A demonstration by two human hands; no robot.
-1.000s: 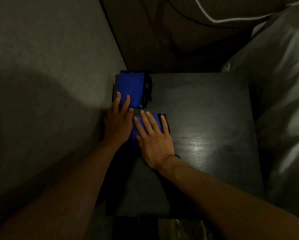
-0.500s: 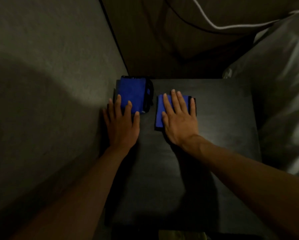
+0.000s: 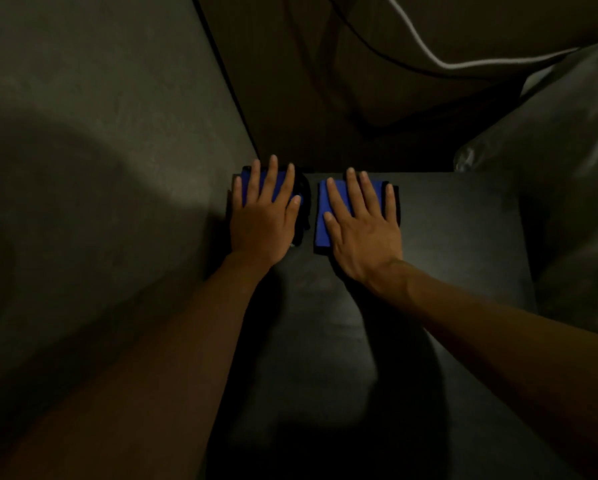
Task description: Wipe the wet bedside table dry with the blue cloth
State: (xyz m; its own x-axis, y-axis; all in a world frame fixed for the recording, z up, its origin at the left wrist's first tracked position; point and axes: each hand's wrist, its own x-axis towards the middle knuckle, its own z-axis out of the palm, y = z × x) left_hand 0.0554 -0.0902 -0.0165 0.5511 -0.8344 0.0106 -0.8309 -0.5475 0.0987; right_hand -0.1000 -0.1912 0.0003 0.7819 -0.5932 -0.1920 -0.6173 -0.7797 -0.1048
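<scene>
The dark bedside table (image 3: 457,237) fills the middle of the view. A folded blue cloth (image 3: 321,225) with a dark edge lies near the table's back edge, and my right hand (image 3: 363,233) presses flat on it with fingers spread. Just left of it, in the back left corner, sits a blue pouch (image 3: 245,183) with black trim. My left hand (image 3: 261,220) lies flat on top of the pouch, fingers apart, covering most of it. A narrow gap separates pouch and cloth.
A grey wall (image 3: 100,168) runs along the table's left side. Pale bedding (image 3: 574,168) bulges against the right edge. A white cable (image 3: 429,57) hangs behind the table. The light is dim, and my arms shade the front of the tabletop.
My right hand has slid the cloth from the left front toward the back edge. My left hand has moved forward onto the pouch.
</scene>
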